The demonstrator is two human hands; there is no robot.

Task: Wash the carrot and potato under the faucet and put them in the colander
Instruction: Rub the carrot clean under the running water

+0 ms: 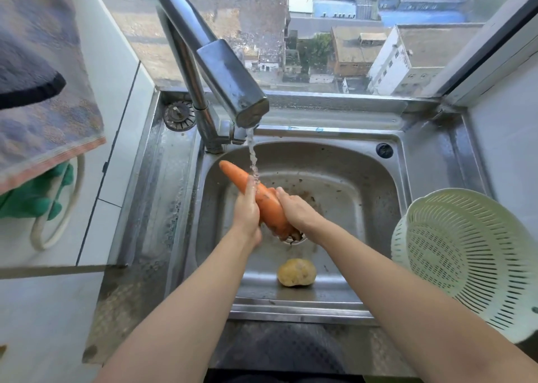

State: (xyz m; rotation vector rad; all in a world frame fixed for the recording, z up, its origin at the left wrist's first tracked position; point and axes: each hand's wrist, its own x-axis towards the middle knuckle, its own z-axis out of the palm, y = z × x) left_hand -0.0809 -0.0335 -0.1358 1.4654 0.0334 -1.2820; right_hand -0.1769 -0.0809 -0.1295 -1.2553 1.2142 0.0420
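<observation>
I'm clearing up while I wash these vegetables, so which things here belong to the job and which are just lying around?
In the job: carrot, left hand, right hand, potato, faucet, colander, sink.
Just lying about: green gloves, towel, drain strainer.

I see a dull, stained steel sink (422, 161), a glossier metal faucet (224, 71), a matt pale plastic colander (465, 260), a wet smooth carrot (267, 205) and a rough-skinned potato (296, 272).

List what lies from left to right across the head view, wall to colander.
In order: green glove → sink strainer → carrot → black cap → colander.
</observation>
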